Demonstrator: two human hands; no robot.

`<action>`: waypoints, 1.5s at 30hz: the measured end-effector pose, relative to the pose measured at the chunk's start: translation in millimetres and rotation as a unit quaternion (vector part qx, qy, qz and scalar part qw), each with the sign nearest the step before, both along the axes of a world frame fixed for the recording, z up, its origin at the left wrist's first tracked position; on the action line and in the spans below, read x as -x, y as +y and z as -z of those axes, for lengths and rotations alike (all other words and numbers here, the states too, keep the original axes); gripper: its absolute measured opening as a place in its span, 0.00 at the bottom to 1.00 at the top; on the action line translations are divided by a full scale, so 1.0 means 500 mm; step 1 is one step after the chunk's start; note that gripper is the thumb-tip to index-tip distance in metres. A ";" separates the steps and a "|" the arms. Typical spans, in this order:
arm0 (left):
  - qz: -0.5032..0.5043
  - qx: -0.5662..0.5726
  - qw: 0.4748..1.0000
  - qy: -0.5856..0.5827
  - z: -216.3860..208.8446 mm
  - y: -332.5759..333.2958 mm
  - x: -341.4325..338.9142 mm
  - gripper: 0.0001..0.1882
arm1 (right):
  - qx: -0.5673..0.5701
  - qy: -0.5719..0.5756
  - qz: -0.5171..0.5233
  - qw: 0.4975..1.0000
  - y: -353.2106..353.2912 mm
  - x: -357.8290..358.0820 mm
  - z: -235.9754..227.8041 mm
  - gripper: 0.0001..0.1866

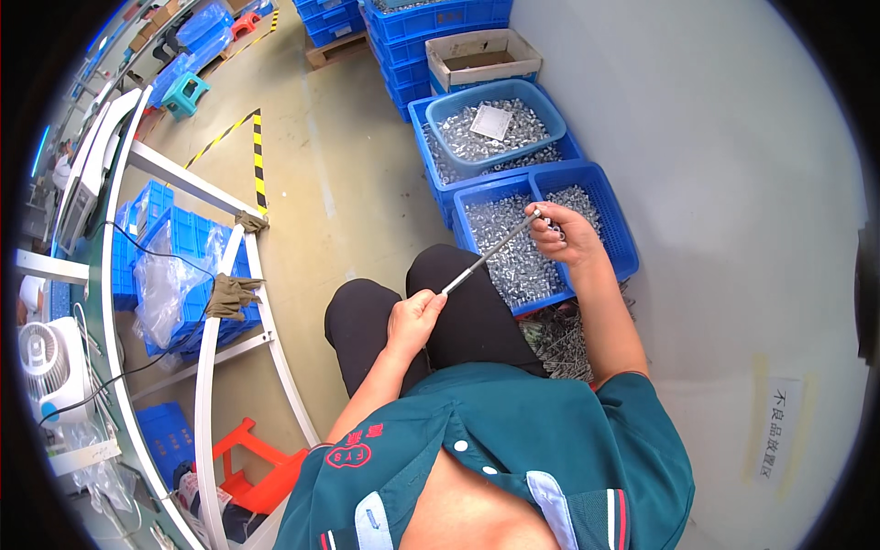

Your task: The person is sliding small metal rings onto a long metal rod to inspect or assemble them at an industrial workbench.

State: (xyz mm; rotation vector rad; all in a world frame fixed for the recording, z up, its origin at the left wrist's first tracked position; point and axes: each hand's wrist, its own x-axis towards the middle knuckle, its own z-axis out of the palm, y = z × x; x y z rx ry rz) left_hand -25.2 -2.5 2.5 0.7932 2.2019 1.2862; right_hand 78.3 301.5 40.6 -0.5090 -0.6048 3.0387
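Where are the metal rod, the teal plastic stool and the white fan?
Metal rod [490, 254]: head view, mid-shaft.
Teal plastic stool [192, 83]: head view, on its seat.
White fan [41, 357]: head view, on its round grille.

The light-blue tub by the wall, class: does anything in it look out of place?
Yes, mildly: a white card lies at an angle on the small metal parts in the tub, the only flat sheet visible among them.
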 end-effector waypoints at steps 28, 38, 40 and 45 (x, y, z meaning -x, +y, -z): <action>-0.008 -0.022 0.999 -0.042 -0.003 0.005 0.000 0.18 | -0.020 0.014 0.043 0.999 0.001 0.007 -0.004 0.10; -0.001 -0.018 1.000 -0.017 0.000 0.005 0.000 0.18 | -0.220 -0.076 0.034 0.972 0.004 0.016 -0.041 0.07; -0.002 -0.012 1.000 -0.014 -0.002 0.004 -0.001 0.18 | -0.280 -0.099 0.035 0.954 -0.001 0.020 -0.053 0.07; 0.001 -0.003 1.000 -0.021 0.002 0.003 0.006 0.19 | -0.403 -0.139 0.059 0.902 -0.017 0.028 -0.074 0.10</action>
